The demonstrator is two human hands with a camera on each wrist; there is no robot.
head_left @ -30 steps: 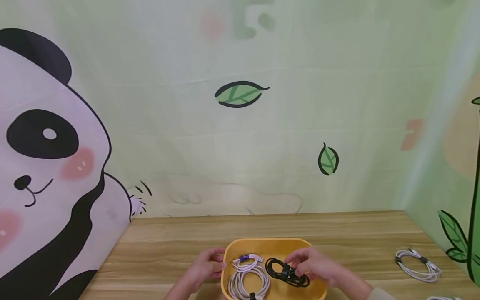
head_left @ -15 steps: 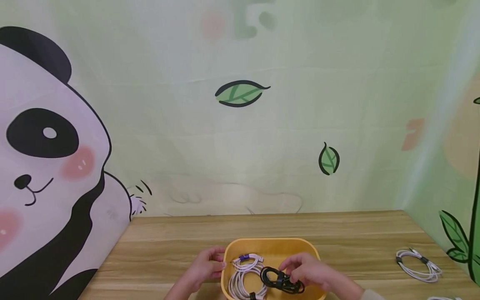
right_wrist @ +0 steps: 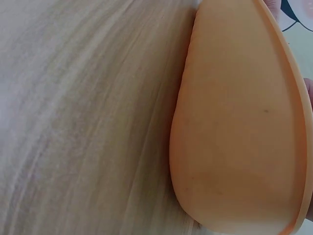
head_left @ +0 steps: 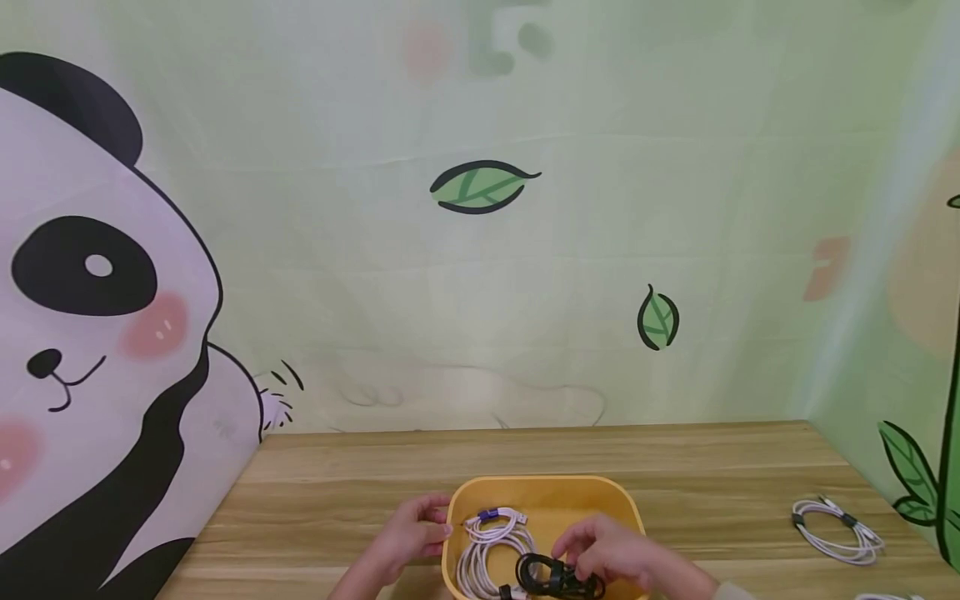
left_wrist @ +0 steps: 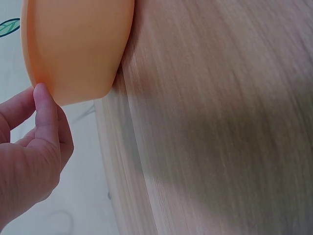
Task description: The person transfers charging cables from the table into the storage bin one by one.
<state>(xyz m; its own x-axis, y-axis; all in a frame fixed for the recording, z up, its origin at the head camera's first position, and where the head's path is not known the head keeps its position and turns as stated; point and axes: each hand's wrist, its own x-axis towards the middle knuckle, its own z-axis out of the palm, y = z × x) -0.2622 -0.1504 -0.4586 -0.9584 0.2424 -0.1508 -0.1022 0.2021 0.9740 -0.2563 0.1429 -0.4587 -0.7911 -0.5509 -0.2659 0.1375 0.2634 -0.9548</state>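
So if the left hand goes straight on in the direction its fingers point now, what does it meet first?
The left hand points right, at the yellow tray, and its fingers already touch the tray's left rim. Past the rim, probably the coiled white cable, though depth is unclear.

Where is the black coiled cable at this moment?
In the head view, the black coiled cable lies in the yellow tray, near its front edge, held by the right hand, just right of the white coiled cable.
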